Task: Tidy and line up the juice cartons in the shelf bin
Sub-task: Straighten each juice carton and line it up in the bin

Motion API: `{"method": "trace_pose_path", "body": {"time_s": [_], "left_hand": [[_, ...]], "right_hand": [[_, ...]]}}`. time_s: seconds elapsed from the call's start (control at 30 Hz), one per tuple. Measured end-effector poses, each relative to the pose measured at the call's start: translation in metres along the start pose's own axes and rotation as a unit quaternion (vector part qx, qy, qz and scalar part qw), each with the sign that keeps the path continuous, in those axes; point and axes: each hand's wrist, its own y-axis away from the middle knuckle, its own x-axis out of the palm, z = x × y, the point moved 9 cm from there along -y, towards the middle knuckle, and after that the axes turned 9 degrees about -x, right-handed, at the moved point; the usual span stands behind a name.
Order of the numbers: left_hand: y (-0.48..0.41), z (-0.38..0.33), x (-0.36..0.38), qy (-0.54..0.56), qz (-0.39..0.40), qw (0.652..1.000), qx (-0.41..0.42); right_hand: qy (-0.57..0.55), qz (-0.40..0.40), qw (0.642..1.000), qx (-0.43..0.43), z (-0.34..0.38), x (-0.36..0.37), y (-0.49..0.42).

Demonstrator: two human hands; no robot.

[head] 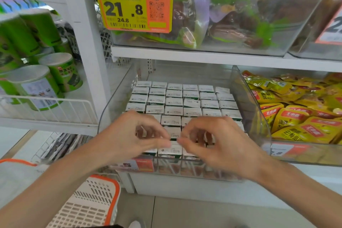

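I see clear shelf bin (249, 105) packed with juice cartons (174, 102), white tops up, in straight rows toward back. One carton at back right corner sits slightly skewed. My left hand (133, 133) and right hand (218, 140) are over front rows, fingers curled down, thumbs nearly meeting above middle front carton. Motion blur: can't tell if either grips anything. Green canisters (55, 72) at left, yellow snack packets (296, 114) in next bin at right, yellow price tag (133, 3) above, orange-rimmed basket (92, 203) below.

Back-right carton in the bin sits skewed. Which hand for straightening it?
Probably right. The right hand hovers over the right-front rows of the bin, on the same side as the skewed carton. The left hand is over the left-front rows and would have to cross over.
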Motion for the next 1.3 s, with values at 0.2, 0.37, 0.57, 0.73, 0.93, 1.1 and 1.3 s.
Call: {"method": "trace_pose_path", "body": {"time_s": [0.2, 0.37, 0.57, 0.73, 0.93, 1.1, 1.3], "left_hand": [[-0.007, 0.024, -0.024, -0.040, -0.116, 0.991, -0.059], [-0.011, 0.025, -0.022, -0.064, -0.120, 0.989, -0.066], [-0.012, 0.025, -0.020, -0.065, -0.123, 0.988, -0.062], [-0.012, 0.025, -0.019, -0.068, -0.120, 0.988, -0.062], [-0.010, 0.024, -0.021, -0.058, -0.129, 0.988, -0.066], [-0.010, 0.024, -0.030, -0.009, -0.168, 0.983, -0.068], [-0.015, 0.008, -0.036, 0.058, -0.211, 0.975, -0.034]], "right_hand": [[-0.033, -0.026, 0.999, 0.034, -0.043, 0.019, -0.058], [0.028, -0.010, 0.999, 0.040, -0.060, 0.036, -0.117], [0.068, 0.061, 0.995, 0.044, -0.071, 0.047, -0.153], [0.098, 0.121, 0.987, 0.030, -0.071, 0.053, -0.159], [0.092, 0.149, 0.984, 0.011, -0.064, 0.056, -0.156], [0.028, 0.056, 0.998, -0.020, -0.052, 0.030, -0.134], [-0.044, -0.122, 0.991, -0.041, -0.032, -0.011, -0.069]]}}
